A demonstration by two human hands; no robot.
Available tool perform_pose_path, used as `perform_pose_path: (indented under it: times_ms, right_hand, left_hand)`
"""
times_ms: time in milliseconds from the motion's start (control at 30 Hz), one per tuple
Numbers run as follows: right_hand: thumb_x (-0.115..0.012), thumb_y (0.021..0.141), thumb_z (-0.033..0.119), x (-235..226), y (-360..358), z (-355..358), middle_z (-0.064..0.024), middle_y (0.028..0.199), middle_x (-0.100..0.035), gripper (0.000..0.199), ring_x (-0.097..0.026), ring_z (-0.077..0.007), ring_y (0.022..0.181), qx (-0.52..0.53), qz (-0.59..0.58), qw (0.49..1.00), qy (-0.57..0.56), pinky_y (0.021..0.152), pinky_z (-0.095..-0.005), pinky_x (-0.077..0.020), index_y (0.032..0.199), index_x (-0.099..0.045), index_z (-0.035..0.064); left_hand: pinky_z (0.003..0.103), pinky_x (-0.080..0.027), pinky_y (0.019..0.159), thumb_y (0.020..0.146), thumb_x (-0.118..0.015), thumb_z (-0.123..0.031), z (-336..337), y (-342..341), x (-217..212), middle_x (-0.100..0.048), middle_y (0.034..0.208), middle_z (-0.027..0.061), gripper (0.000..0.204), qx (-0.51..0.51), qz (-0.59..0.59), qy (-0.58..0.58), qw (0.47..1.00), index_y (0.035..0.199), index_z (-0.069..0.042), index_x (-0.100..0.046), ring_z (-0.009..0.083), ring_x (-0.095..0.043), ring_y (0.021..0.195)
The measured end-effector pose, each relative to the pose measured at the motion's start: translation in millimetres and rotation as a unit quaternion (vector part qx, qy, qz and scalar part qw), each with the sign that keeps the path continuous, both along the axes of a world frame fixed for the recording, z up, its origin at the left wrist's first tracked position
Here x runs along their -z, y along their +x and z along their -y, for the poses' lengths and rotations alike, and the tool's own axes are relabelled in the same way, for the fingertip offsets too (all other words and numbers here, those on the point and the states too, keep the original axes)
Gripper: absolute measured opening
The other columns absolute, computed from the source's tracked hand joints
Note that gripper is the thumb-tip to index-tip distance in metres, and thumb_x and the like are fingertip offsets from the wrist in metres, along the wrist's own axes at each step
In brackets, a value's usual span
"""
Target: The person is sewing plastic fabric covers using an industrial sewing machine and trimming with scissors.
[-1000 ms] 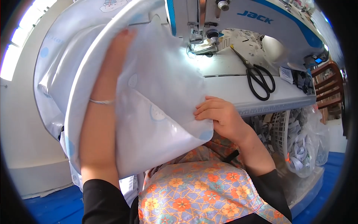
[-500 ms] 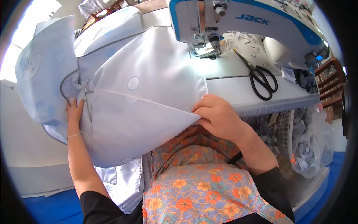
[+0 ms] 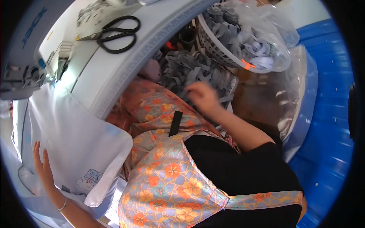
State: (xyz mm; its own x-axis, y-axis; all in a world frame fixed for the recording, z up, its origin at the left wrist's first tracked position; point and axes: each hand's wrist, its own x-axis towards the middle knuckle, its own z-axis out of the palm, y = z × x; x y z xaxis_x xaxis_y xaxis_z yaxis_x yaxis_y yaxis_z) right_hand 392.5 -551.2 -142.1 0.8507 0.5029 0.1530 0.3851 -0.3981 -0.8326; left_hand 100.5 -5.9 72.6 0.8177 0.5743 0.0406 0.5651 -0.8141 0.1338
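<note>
A white cloth [image 3: 76,125] with a small printed figure hangs over the table's front edge beside the sewing machine [image 3: 23,64]. My left hand [image 3: 43,165] lies along the cloth's left side with its fingers stretched out and apart. Off to the right, my right hand [image 3: 204,98] is above a heap of grey fabric strips [image 3: 182,68] below the table. Motion smears its fingers, and I cannot make out anything in them.
Black-handled scissors [image 3: 118,35] lie on the sewing table [image 3: 89,72]. A white plastic basket [image 3: 213,43] of grey strips, with clear plastic bags [image 3: 275,28], stands at the upper right. Blue flooring [image 3: 332,114] runs along the right. A flowered apron [image 3: 167,182] covers my lap.
The view has swung to the right. My right hand has let go of the cloth's edge and moved to the grey strips. The left hand's fingers are now stretched upward along the cloth.
</note>
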Motion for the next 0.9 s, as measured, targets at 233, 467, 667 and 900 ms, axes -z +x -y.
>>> perform_pose_path:
  times_ms: [233,467,667,900]
  right_hand:
    - [-0.071,0.083,0.017,160,-17,243,-0.0104,0.103,-0.067,0.043,-0.063,-0.021,0.093,0.425,-0.185,0.878,-0.117,0.083,-0.0348,-0.0506,0.121,-0.061,0.0014]
    - [-0.077,0.077,0.027,199,-61,221,-0.0149,0.1,-0.074,0.051,-0.07,-0.031,0.096,0.35,-0.332,0.857,-0.182,0.086,-0.0406,-0.0528,0.118,-0.067,-0.0009]
    - [-0.073,0.091,0.033,122,-31,207,-0.0065,0.102,-0.074,0.037,-0.069,-0.0175,0.094,0.31,-0.327,0.892,0.027,0.083,-0.0337,-0.0532,0.109,-0.07,0.0011]
    - [-0.071,0.093,0.026,110,-23,204,-0.006,0.112,-0.069,0.035,-0.066,-0.0211,0.103,0.292,-0.502,0.8,0.152,0.094,-0.0375,-0.0513,0.12,-0.064,0.0039]
  left_hand:
    - [0.04,-0.037,0.116,0.105,-0.05,-0.028,20,33,-16,-0.05,0.15,0.0102,0.042,0.019,0.091,-0.148,0.985,0.142,-0.009,-0.055,0.0246,-0.048,0.137]
    - [0.048,-0.04,0.114,0.103,-0.052,-0.037,31,50,-14,-0.054,0.147,0.0091,0.044,0.035,0.079,-0.088,0.992,0.141,-0.016,-0.058,0.0278,-0.052,0.135]
    - [0.042,-0.041,0.113,0.102,-0.056,-0.034,35,49,-1,-0.059,0.141,0.009,0.04,0.014,0.106,-0.145,0.984,0.136,-0.013,-0.063,0.0258,-0.055,0.132]
    - [0.029,-0.042,0.108,0.104,-0.054,-0.019,43,52,27,-0.063,0.136,0.0089,0.035,0.017,0.092,-0.236,0.967,0.134,-0.003,-0.061,0.0188,-0.058,0.123]
